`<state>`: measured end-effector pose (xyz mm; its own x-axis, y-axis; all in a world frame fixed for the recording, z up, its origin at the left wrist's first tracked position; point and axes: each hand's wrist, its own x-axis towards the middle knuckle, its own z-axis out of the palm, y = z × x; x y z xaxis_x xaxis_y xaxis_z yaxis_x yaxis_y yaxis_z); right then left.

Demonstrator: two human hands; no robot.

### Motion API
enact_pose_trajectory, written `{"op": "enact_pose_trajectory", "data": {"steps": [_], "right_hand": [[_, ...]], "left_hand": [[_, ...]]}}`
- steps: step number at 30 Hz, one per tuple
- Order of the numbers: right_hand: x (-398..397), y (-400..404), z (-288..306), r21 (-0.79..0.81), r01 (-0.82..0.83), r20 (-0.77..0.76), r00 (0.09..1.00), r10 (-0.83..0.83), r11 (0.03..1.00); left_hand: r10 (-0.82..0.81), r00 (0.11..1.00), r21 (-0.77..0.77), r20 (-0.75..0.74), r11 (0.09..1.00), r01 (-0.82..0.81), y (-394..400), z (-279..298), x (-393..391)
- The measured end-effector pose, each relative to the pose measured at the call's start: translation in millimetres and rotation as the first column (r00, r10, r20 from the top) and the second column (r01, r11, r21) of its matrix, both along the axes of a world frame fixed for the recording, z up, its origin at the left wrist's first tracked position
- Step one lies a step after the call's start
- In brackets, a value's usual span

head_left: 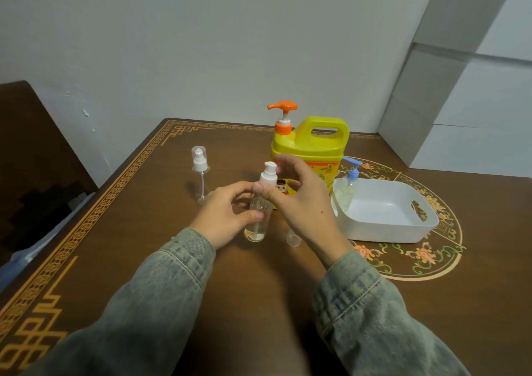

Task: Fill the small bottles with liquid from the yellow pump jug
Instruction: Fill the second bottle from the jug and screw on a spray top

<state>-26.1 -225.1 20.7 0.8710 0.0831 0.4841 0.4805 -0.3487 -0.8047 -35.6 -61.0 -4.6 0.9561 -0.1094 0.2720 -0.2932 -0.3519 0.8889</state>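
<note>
The yellow pump jug (309, 145) with an orange pump stands at the back middle of the table. In front of it a small clear bottle (257, 226) with a white pump top stands upright, with a little liquid at its bottom. My left hand (223, 214) grips its body. My right hand (299, 200) is at its white pump top, fingers curled around the neck. A clear cap (293, 239) lies on the table under my right wrist. Another small clear bottle (200, 174) with a capped white pump stands to the left.
A white plastic basket (385, 226) sits to the right, holding a small bottle with a blue pump (349, 185). White boxes (460, 93) are stacked at the back right. The table's left edge runs diagonally beside a dark chair.
</note>
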Motion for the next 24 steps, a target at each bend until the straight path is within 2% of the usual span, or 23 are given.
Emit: {"op": "enact_pose_trajectory", "data": {"steps": [3,7,11,15,18,21,24], "right_hand": [[0.0,-7.2,2.3,0.087,-0.126,-0.097,0.986,0.134,0.988],[0.0,-10.5,5.9,0.125,-0.217,-0.077,0.971,0.228,0.968],[0.9,-7.3,10.7,0.165,-0.208,-0.089,0.97,0.225,0.964],[0.4,-8.3,11.2,0.103,-0.195,-0.111,0.972,0.206,0.975],[0.7,-15.6,9.0,0.157,-0.23,-0.123,0.96,0.25,0.96],[2.7,-20.6,9.4,0.111,-0.203,-0.088,0.973,0.213,0.973],[4.6,-18.8,11.2,0.102,-0.163,-0.126,0.977,0.175,0.981]], "left_hand": [[-0.008,1.0,-0.02,0.004,1.0,0.008,0.2,4.2,-0.2],[-0.037,0.999,-0.05,0.014,0.998,0.038,1.6,11.6,-0.1],[-0.058,0.998,-0.08,0.013,0.995,0.059,0.4,17.0,-3.4],[-0.067,0.998,-0.076,0.009,0.995,0.068,0.2,17.8,-5.1],[-0.057,0.998,-0.076,0.017,0.995,0.058,0.2,17.8,-5.1],[-0.061,0.998,-0.087,0.01,0.994,0.062,0.2,17.3,-5.2],[-0.069,0.997,-0.083,0.019,0.994,0.07,-1.6,19.1,-6.4]]}}
